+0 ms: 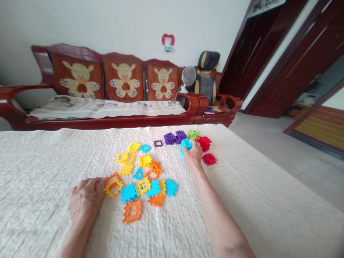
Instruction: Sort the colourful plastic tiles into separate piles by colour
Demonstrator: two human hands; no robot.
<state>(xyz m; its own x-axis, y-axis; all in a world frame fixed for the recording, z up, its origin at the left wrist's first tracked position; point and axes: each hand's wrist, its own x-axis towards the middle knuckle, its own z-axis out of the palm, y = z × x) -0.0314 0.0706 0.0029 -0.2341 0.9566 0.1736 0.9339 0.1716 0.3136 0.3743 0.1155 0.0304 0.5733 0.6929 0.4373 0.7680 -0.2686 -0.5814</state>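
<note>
My right hand reaches toward the far right of the table, its thumb and fingers closed on a stack of blue interlocking tiles. The stack is beside the purple, green and red tiles. My left hand rests on the cloth at the left with its fingers curled and nothing visible in it. Just right of it lie an orange tile and a yellow frame tile. Between my hands are scattered yellow tiles, blue tiles and orange tiles, some overlapping.
Purple tiles, green tiles and red tiles sit in piles near the table's far edge. A separate red pile is nearer. Beyond the cream tablecloth stand a wooden sofa and a small fan.
</note>
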